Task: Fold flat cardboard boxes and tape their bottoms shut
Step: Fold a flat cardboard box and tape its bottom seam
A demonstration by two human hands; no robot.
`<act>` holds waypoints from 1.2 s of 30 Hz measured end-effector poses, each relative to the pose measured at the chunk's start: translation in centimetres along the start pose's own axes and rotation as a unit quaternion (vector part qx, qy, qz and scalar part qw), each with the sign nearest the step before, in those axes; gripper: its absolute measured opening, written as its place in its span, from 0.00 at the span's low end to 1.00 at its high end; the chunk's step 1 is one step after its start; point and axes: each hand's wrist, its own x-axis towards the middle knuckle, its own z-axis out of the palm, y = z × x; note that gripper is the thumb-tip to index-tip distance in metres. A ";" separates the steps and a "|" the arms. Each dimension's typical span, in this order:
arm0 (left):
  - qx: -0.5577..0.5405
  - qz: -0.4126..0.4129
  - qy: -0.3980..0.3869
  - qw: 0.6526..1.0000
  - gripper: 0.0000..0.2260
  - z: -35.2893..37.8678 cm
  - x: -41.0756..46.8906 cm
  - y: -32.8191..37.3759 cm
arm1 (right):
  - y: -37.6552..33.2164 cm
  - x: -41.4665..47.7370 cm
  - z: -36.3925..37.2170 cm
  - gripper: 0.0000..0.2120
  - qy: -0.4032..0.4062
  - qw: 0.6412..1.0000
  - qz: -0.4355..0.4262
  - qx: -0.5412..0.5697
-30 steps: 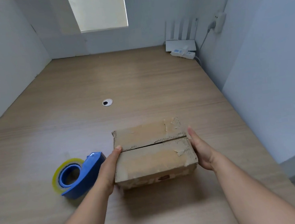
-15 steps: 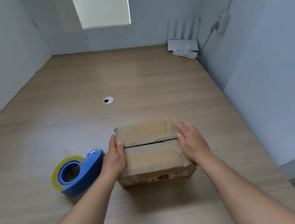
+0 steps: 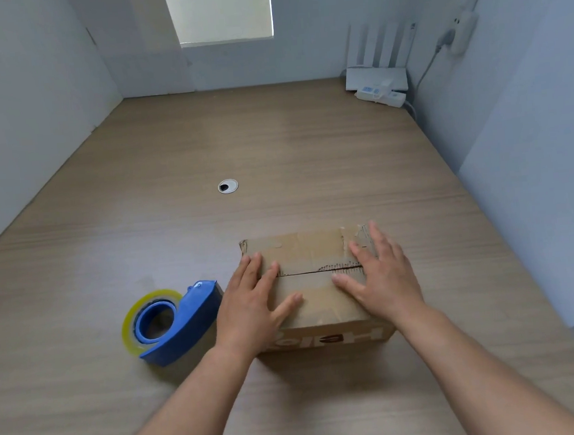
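- Cardboard lies under both grips: the left grip rests palm-down on the left part of the box top, fingers straight and spread, clasping nothing.
- Right grip: also flat, with fingers extended, laid on the right part of the top and clasping nothing.
- Seam: dark line where the two closed flaps meet, running between the grips; no tape strip visible across it.
- Box: stands on the wooden counter, near the person; inverted lettering on its near side.
- Tape dispenser: blue, carrying a yellowish roll, on the counter just left of the left grip.
- Cable hole: farther back.
- Router and power strip: far right corner.
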 end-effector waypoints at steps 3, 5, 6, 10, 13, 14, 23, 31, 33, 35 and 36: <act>-0.002 -0.001 0.005 1.000 0.44 -0.3 -0.3 0.3 | -0.2 -0.8 0.6 0.37 -0.018 0.998 -0.055 -0.026; -0.002 0.014 0.000 1.000 0.42 -0.7 -0.3 0.5 | -0.1 -0.9 0.7 0.37 -0.018 0.998 -0.054 -0.020; -0.021 0.019 -0.004 1.000 0.41 -1.2 -0.1 0.4 | -0.1 -0.8 0.6 0.37 -0.020 0.998 -0.052 -0.021; -0.128 -0.067 0.109 0.983 0.31 -2.9 0.0 -3.1 | -0.1 -0.6 0.4 0.37 -0.025 0.998 -0.057 -0.031; -0.044 -0.220 0.096 0.970 0.27 -2.8 -0.9 -7.5 | -0.2 -0.7 0.6 0.36 -0.020 0.998 -0.059 -0.028; -0.010 -0.255 0.048 0.966 0.29 -2.4 -1.4 -8.5 | -0.2 -0.7 0.5 0.36 -0.018 0.998 -0.060 -0.026; 0.018 -0.315 -0.108 0.943 0.23 -1.2 -0.4 -11.5 | -0.2 -0.6 0.3 0.34 -0.001 0.998 -0.059 -0.011; -0.225 -0.237 -0.039 0.944 0.15 -8.3 1.9 -10.2 | -0.3 -0.6 0.3 0.34 0.001 0.998 -0.057 -0.026; -0.244 -0.190 -0.059 0.949 0.20 -11.2 2.7 -7.3 | -0.2 -0.6 0.3 0.34 0.006 0.998 -0.061 -0.025; -0.211 -0.124 -0.086 0.966 0.24 -13.3 3.3 -3.6 | -0.2 -0.7 0.2 0.33 0.013 0.998 -0.065 -0.018; -0.184 -0.087 -0.104 0.973 0.23 -13.9 3.6 -1.8 | -0.2 -0.8 0.1 0.33 0.019 0.998 -0.066 -0.008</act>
